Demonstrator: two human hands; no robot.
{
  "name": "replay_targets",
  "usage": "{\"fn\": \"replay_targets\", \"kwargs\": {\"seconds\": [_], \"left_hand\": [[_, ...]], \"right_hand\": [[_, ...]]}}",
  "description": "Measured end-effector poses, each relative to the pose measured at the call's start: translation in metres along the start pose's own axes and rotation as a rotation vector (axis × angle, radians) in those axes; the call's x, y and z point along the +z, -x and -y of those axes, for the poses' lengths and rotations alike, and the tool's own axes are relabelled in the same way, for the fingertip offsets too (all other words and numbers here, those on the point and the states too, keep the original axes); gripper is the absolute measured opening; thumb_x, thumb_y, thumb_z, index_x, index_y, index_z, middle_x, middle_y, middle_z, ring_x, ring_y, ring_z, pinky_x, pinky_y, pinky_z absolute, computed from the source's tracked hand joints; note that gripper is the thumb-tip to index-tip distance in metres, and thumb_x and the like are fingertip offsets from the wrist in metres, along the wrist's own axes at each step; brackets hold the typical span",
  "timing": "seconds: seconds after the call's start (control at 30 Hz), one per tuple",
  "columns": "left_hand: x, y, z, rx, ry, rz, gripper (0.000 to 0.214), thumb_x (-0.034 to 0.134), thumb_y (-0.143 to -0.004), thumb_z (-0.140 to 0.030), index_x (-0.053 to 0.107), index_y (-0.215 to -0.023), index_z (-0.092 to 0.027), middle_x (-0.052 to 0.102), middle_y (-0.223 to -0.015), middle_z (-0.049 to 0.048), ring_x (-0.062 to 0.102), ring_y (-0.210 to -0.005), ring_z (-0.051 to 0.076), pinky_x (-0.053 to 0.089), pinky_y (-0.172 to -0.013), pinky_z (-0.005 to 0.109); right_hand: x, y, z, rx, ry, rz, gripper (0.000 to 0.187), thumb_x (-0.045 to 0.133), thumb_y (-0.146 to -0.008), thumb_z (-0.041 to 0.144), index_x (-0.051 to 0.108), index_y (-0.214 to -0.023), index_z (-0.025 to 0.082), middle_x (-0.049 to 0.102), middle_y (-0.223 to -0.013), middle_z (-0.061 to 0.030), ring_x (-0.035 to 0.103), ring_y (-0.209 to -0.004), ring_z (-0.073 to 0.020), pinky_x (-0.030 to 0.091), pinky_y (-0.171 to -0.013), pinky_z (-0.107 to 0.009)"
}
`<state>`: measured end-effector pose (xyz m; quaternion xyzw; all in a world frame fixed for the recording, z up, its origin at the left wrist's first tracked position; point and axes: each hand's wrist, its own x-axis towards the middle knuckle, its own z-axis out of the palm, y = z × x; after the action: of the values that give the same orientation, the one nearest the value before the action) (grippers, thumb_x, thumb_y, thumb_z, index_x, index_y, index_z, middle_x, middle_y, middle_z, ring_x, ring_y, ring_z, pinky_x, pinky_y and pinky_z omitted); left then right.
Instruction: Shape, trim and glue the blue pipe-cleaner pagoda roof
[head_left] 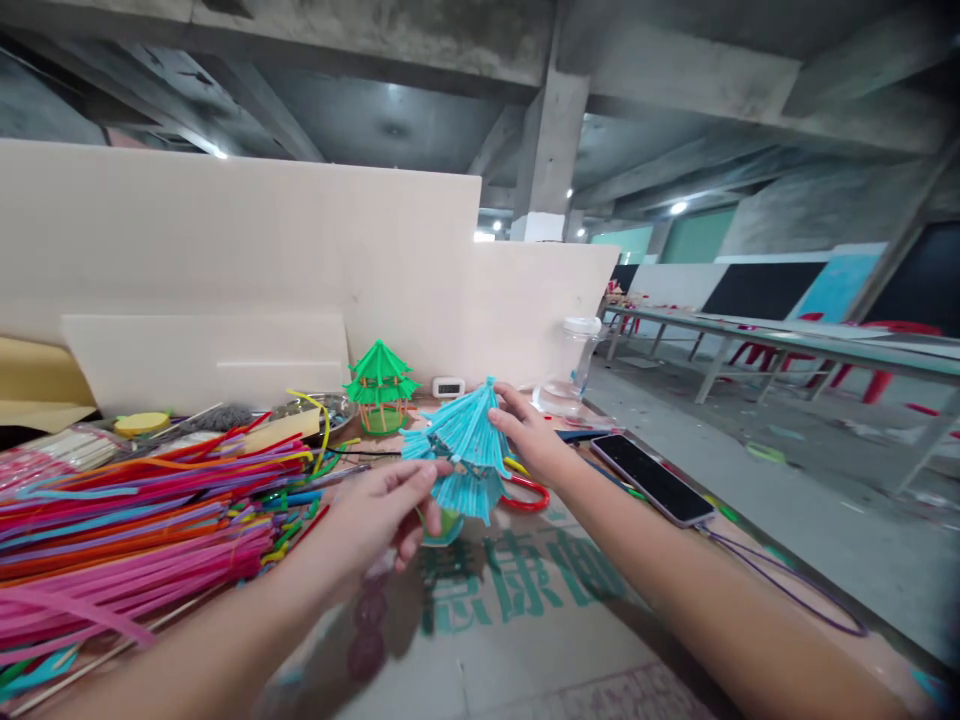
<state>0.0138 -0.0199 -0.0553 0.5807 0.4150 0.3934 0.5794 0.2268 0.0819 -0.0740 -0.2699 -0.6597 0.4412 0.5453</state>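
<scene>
A light blue pagoda model [463, 450] made of pipe cleaners is held above the cardboard-covered table [525, 620]. My left hand [379, 512] pinches its lower left roof edge with fingers closed. My right hand [529, 432] grips the upper right roof, fingers curled on it. A finished green pagoda model [381, 385] stands upright behind it on the table.
A large pile of coloured pipe cleaners [135, 530] fills the left side. Red-handled scissors [527, 493] lie under the model. A phone [654, 478] with a cable lies at the right, near the table edge. A clear plastic jar [571, 368] and a small digital timer [448, 387] stand against the cardboard wall [240, 240].
</scene>
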Motion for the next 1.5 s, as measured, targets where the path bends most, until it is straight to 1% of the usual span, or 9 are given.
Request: {"fn": "replay_targets", "kwargs": {"seconds": [0.17, 0.53, 0.77, 0.9, 1.07, 1.2, 1.3, 1.37, 1.5], "left_hand": [[0.017, 0.001, 0.013, -0.026, 0.409, -0.075, 0.024, 0.046, -0.094, -0.034, 0.053, -0.108, -0.016, 0.055, -0.056, -0.0046, 0.035, -0.034, 0.003, 0.028, -0.032, 0.012], [-0.009, -0.006, -0.005, -0.177, 0.631, -0.054, 0.034, 0.034, -0.1, -0.023, 0.041, -0.068, -0.016, 0.049, -0.045, -0.0066, 0.031, -0.024, 0.001, 0.021, -0.026, 0.01], [-0.016, 0.0, 0.004, -0.071, 0.594, 0.106, 0.025, 0.062, -0.086, -0.03, 0.052, -0.068, -0.016, 0.045, -0.038, -0.0082, 0.033, -0.025, 0.003, 0.023, -0.026, 0.01], [-0.016, 0.006, 0.003, -0.164, 0.577, 0.273, 0.053, 0.061, -0.084, -0.047, 0.046, -0.045, -0.014, 0.034, -0.029, -0.0053, 0.028, -0.023, 0.003, 0.021, -0.024, 0.012], [-0.011, 0.008, -0.001, -0.123, 0.64, 0.292, 0.054, 0.063, -0.083, -0.039, 0.042, -0.04, -0.014, 0.033, -0.03, -0.0052, 0.026, -0.024, 0.002, 0.022, -0.026, 0.013], [-0.011, 0.01, -0.003, -0.123, 0.462, 0.237, 0.055, 0.052, -0.09, -0.045, 0.048, -0.045, -0.013, 0.035, -0.032, -0.0044, 0.027, -0.025, 0.003, 0.022, -0.029, 0.014], [-0.015, 0.011, -0.005, -0.073, 0.21, 0.162, 0.044, 0.05, -0.089, -0.05, 0.064, -0.071, -0.012, 0.056, -0.049, 0.0002, 0.039, -0.032, 0.006, 0.026, -0.03, 0.015], [-0.018, 0.012, -0.009, 0.026, -0.026, 0.098, 0.038, 0.054, -0.087, -0.051, 0.066, -0.087, -0.014, 0.063, -0.063, 0.0018, 0.046, -0.04, 0.008, 0.032, -0.034, 0.017], [-0.027, 0.015, -0.021, 0.339, -0.578, -0.162, 0.033, 0.055, -0.087, -0.046, 0.066, -0.079, -0.016, 0.061, -0.064, 0.0003, 0.053, -0.058, 0.011, 0.039, -0.052, 0.019]], "right_hand": [[0.011, 0.005, 0.001, -0.034, -0.051, -0.002, 0.041, 0.067, -0.08, 0.039, 0.054, -0.117, 0.029, 0.066, -0.103, 0.001, 0.063, -0.089, -0.0147, 0.05, -0.083, -0.03], [0.019, 0.015, 0.015, -0.194, 0.352, 0.144, 0.051, 0.066, -0.083, 0.039, 0.047, -0.13, 0.031, 0.05, -0.139, -0.0048, 0.046, -0.128, -0.022, 0.038, -0.105, -0.041], [0.032, 0.03, 0.063, -0.261, 0.449, 0.248, 0.045, 0.056, -0.09, 0.043, 0.049, -0.131, 0.027, 0.052, -0.136, -0.007, 0.049, -0.124, -0.0229, 0.039, -0.104, -0.041], [0.037, 0.033, 0.064, -0.305, 0.37, 0.242, 0.035, 0.053, -0.093, 0.035, 0.053, -0.128, 0.029, 0.054, -0.135, -0.0049, 0.049, -0.125, -0.0206, 0.038, -0.105, -0.04], [0.035, 0.03, 0.061, -0.363, 0.27, 0.335, 0.028, 0.053, -0.093, 0.031, 0.056, -0.121, 0.03, 0.051, -0.137, -0.0044, 0.044, -0.13, -0.0213, 0.036, -0.107, -0.042], [0.033, 0.026, 0.058, -0.361, 0.224, 0.3, 0.023, 0.053, -0.093, 0.031, 0.059, -0.115, 0.027, 0.055, -0.132, -0.0058, 0.048, -0.126, -0.0212, 0.037, -0.105, -0.041], [0.03, 0.021, 0.052, -0.335, 0.174, 0.227, 0.02, 0.051, -0.094, 0.033, 0.06, -0.11, 0.024, 0.058, -0.127, -0.0061, 0.051, -0.121, -0.0199, 0.04, -0.102, -0.038], [0.027, 0.019, 0.051, -0.318, 0.147, 0.189, 0.019, 0.051, -0.094, 0.034, 0.061, -0.107, 0.024, 0.06, -0.123, -0.0056, 0.054, -0.117, -0.0189, 0.042, -0.099, -0.036], [0.02, 0.016, 0.054, -0.242, 0.126, 0.186, 0.023, 0.052, -0.093, 0.039, 0.061, -0.108, 0.023, 0.062, -0.119, -0.0051, 0.057, -0.111, -0.0189, 0.045, -0.093, -0.034]]}}
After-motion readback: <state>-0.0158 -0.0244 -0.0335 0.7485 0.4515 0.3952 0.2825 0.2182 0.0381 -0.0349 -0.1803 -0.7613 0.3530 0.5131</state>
